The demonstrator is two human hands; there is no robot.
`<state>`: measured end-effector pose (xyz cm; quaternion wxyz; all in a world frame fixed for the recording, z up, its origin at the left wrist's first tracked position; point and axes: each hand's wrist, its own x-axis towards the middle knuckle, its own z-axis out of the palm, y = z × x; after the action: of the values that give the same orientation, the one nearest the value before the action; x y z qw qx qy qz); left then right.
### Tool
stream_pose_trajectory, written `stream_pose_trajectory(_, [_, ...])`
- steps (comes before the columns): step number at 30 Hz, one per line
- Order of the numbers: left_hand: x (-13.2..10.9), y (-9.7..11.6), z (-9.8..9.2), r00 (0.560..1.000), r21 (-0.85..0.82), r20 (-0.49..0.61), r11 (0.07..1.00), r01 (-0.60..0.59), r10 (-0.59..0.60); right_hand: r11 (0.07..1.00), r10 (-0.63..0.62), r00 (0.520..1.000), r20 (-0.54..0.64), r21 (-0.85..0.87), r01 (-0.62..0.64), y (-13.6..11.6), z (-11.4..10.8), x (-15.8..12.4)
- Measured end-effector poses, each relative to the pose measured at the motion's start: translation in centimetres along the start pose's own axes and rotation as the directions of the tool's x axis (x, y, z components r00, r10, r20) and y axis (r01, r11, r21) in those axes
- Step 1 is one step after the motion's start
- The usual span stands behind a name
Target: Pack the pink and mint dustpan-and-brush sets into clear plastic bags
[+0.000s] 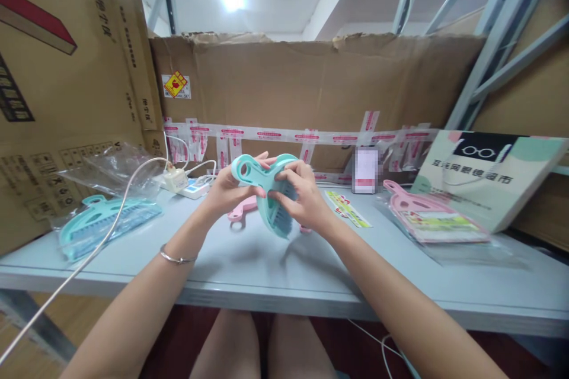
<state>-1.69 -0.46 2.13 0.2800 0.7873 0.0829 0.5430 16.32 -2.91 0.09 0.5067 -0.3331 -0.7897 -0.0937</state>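
A mint-green dustpan and brush set [278,213] is held up over the table, its bristles and pan edge pointing down. My left hand [233,186] grips the looped handle at its left side, thumb across the front. From the right, my right hand [304,189] closes on its upper part, fingertips pressed near the handles' middle. Behind it, a pink handled piece [242,208] lies on the table, mostly hidden by the set and my hands. A printed card [348,209] in yellow and green lies flat to the right of my right hand.
At left lies another mint-green set [106,222] beside clear plastic wrap [118,169]. A bagged pink set [438,213] lies at right before a white box [484,177]. A phone [365,170] leans against the cardboard [311,83]. A white cable [120,207] crosses the left side from a plug [175,179].
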Motion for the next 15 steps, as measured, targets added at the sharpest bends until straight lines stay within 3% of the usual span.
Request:
stream_pose_trajectory(2, [0.3, 0.3, -0.6, 0.995, 0.112, -0.081, 0.992, -0.054, 0.063, 1.000, -0.003, 0.993, -0.116, 0.018, 0.006, 0.3, -0.6, 0.1])
stream_pose_trajectory(4, [0.5, 0.5, -1.9, 0.961, 0.215, -0.240, 0.973, -0.089, 0.141, 1.000, 0.027, 0.963, -0.268, 0.021, -0.022, 1.2, -1.5, 0.3])
stream_pose_trajectory(7, [0.4, 0.1, -4.2, 0.839, 0.391, -0.464, 0.916, -0.093, 0.283, 0.998, 0.058, 0.938, -0.342, -0.016, -0.067, 3.9, -2.7, 0.4])
stream_pose_trajectory(9, [0.1, -0.8, -5.1, 0.792, 0.504, -0.505, 0.862, -0.052, 0.343, 0.992, 0.044, 0.978, -0.204, -0.103, -0.066, 6.2, -2.9, 0.2])
stream_pose_trajectory(11, [-0.4, -2.0, -5.1, 0.810, 0.595, -0.466, 0.803, -0.010, 0.356, 0.972, 0.065, 0.997, 0.034, -0.228, -0.056, 8.4, -2.6, -0.3])
stream_pose_trajectory(13, [-0.9, -3.1, -4.5, 0.868, 0.680, -0.385, 0.733, 0.037, 0.314, 0.937, 0.133, 0.952, 0.277, -0.347, -0.030, 9.8, -2.0, -0.9])
stream_pose_trajectory(15, [-1.3, -3.8, -3.7, 0.925, 0.756, -0.314, 0.646, 0.108, 0.213, 0.913, 0.202, 0.872, 0.446, -0.408, -0.003, 10.3, -1.3, -1.5])
